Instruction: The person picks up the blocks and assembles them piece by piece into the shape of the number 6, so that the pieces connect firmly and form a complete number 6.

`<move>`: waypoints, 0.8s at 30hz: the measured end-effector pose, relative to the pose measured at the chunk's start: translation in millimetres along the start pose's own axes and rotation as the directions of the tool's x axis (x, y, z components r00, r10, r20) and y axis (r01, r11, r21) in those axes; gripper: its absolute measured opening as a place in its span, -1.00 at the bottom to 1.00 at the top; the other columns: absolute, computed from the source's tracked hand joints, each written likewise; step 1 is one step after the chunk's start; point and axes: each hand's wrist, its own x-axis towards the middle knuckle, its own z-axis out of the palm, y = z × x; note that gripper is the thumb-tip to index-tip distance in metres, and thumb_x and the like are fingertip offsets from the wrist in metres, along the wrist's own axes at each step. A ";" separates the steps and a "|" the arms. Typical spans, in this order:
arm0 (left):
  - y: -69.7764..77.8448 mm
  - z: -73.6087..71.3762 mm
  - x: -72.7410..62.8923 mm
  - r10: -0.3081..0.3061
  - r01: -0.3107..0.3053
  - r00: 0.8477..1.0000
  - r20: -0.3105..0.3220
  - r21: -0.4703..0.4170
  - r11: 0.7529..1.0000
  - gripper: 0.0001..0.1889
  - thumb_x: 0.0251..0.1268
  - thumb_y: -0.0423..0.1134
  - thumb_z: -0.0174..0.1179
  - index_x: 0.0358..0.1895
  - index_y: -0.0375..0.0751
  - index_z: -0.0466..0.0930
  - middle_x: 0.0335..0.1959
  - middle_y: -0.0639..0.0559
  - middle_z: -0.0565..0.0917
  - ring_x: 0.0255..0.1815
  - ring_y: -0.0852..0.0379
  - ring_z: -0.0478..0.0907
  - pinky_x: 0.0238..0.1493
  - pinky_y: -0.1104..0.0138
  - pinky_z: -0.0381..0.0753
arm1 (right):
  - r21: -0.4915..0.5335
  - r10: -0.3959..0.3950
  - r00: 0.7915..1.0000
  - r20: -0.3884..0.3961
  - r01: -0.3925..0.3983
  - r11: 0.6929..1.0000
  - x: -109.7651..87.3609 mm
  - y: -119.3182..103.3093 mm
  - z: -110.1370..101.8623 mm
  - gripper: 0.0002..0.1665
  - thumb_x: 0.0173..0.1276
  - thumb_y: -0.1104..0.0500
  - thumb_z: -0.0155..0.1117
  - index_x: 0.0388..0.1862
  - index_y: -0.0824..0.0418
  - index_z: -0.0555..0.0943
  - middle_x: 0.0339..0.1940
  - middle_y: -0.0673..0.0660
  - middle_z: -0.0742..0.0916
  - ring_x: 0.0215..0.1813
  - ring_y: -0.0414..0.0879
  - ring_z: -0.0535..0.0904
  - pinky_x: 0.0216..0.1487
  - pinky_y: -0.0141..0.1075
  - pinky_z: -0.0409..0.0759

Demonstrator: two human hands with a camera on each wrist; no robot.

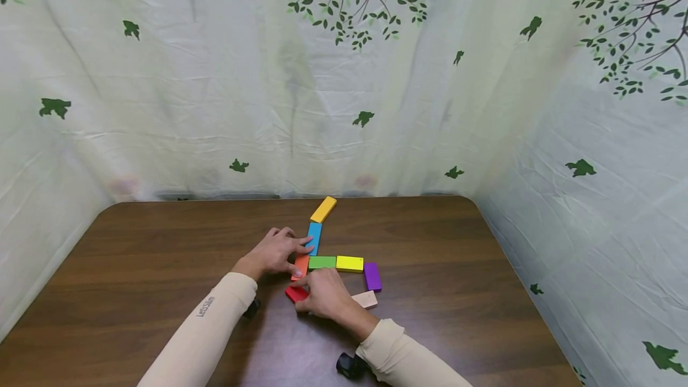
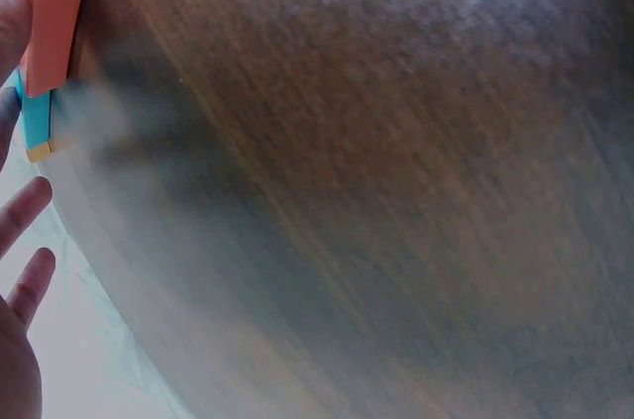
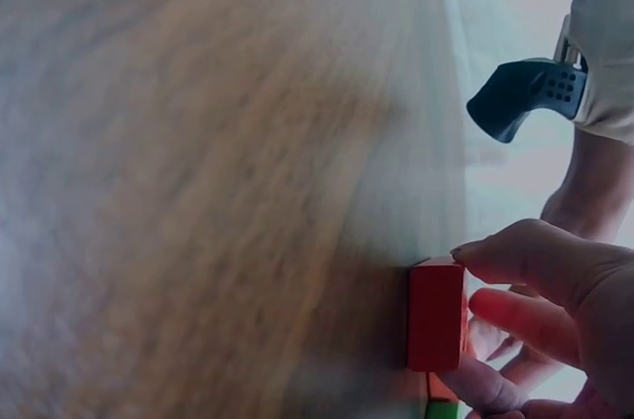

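Note:
My right hand (image 1: 329, 294) pinches a red wooden block (image 1: 295, 293) between thumb and fingers at the near end of a row of coloured blocks. In the right wrist view the red block (image 3: 436, 318) shows its long face, the thumb at one end. My left hand (image 1: 273, 252) has its fingers spread, touching the blue block (image 1: 315, 230) and, with the thumb, the orange-red block (image 1: 302, 263). The left wrist view shows this orange-red block (image 2: 57, 18) beside the thumb. A green block (image 1: 322, 262) adjoins it, followed by a yellow block (image 1: 350, 264).
An amber block (image 1: 323, 209) lies angled beyond the blue one, near the table's far edge. A purple block (image 1: 372, 277) and a pale wood block (image 1: 366, 299) continue the curve on the right. The brown table (image 1: 161, 279) meets a leaf-printed curtain (image 1: 322, 106).

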 end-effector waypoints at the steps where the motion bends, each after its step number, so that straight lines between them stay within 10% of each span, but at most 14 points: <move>1: 0.1 -0.2 0.1 0.001 -0.001 1.000 -0.001 0.004 1.000 -0.26 -0.01 0.11 0.40 0.32 0.01 0.47 0.41 0.04 0.36 0.24 -0.12 0.29 0.21 -0.06 0.18 | -0.003 -0.001 1.000 -0.005 0.001 1.000 0.0 0.1 0.1 -0.63 0.05 -0.03 0.49 -0.10 -0.11 0.77 -0.32 -0.19 0.77 -0.50 -0.31 0.34 -0.39 -0.49 0.21; 24: -1.2 -0.5 0.3 0.017 -0.017 1.000 -0.010 0.028 0.999 -0.26 -0.02 0.14 0.40 0.30 0.02 0.49 0.40 0.04 0.38 0.21 -0.11 0.31 0.19 -0.07 0.20 | -0.026 0.024 1.000 -0.004 -0.024 0.999 -1.7 0.1 -1.9 -0.55 0.06 -0.08 0.46 -0.01 -0.13 0.74 -0.70 -0.20 0.56 -0.55 -0.28 0.29 -0.45 -0.47 0.19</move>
